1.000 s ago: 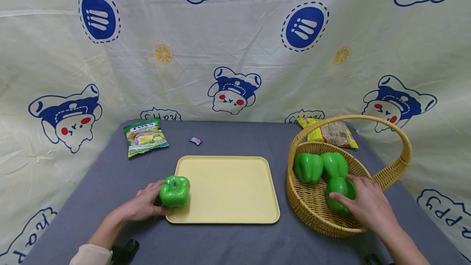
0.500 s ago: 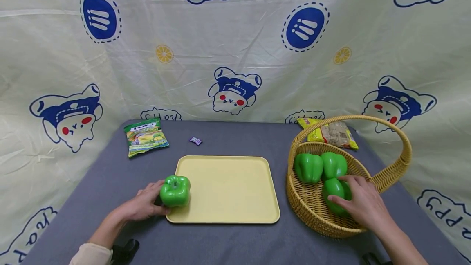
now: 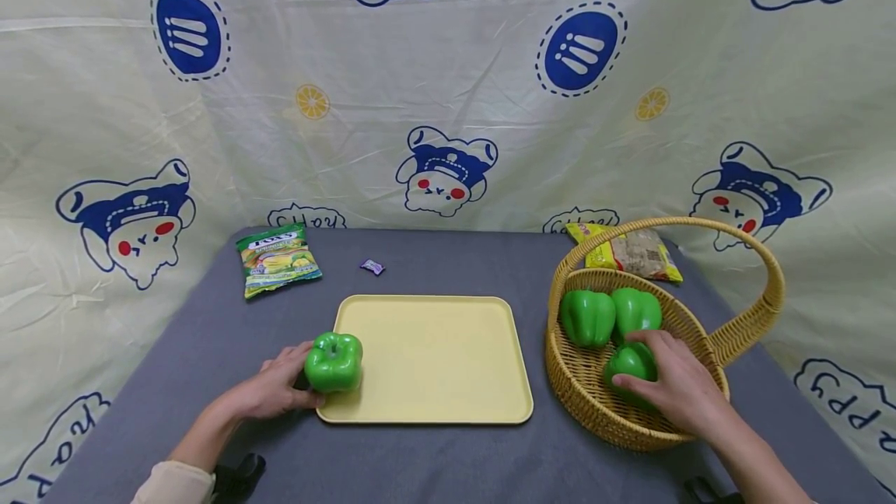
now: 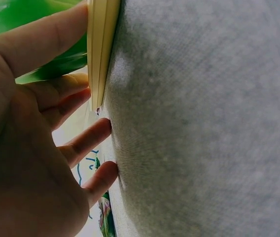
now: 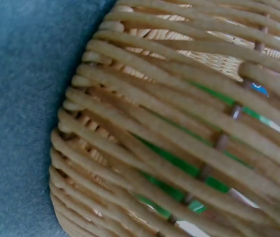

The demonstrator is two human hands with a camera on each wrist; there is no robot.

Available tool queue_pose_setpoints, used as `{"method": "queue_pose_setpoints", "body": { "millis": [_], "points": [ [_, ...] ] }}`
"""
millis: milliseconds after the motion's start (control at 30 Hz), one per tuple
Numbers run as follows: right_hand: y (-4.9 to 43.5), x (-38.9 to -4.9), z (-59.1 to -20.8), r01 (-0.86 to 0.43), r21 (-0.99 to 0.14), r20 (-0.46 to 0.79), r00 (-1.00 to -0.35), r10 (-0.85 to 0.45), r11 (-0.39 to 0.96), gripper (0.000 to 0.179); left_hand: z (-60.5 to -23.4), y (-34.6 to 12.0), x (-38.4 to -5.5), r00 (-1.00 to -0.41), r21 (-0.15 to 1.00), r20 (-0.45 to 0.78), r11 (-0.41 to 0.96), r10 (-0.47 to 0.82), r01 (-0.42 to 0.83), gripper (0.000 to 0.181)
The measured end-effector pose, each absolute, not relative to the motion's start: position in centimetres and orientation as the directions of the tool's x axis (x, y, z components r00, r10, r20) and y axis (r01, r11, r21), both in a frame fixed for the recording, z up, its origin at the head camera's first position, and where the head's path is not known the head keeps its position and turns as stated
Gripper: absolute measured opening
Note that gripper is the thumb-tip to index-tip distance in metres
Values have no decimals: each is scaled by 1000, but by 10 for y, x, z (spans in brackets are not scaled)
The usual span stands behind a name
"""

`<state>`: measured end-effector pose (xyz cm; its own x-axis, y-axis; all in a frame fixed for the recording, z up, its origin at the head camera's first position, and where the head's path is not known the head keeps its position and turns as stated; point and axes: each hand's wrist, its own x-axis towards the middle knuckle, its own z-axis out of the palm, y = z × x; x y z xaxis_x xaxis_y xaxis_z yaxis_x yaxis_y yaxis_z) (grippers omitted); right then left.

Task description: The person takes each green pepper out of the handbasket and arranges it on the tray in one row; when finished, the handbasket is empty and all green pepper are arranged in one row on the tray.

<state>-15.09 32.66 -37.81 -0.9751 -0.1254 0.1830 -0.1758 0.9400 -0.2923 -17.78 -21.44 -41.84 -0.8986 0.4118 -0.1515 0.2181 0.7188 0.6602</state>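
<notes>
A green bell pepper sits on the left edge of the pale yellow tray. My left hand rests beside it, fingers spread; in the left wrist view the thumb and two fingertips reach the tray's rim, and the other two fingertips meet the cloth. My right hand, inside the wicker basket, grips another green bell pepper between thumb and fingers. Two more peppers lie behind it. The right wrist view shows basket weave, with green behind it and the hand mostly hidden.
The basket's tall handle arches over its right side. At the back lie a green snack bag, a small purple wrapped candy and a yellow bag behind the basket. Grey cloth covers the table.
My right hand has moved left inside the basket with the gripped pepper, turning it somewhat. My left hand, the pepper beside it and the tray have stayed put.
</notes>
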Motion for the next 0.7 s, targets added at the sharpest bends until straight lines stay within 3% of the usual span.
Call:
{"method": "queue_pose_setpoints", "body": {
  "millis": [200,700],
  "points": [
    [326,-152,-379,-204,-276,203,-968,-150,939,76,-419,-215,-177,-900,656,-126,716,417,240,85],
    [326,-157,-376,-129,-225,108,-988,-106,966,86,-419,-215,-177,-896,646,-101,713,432,271,83]
  ]
}}
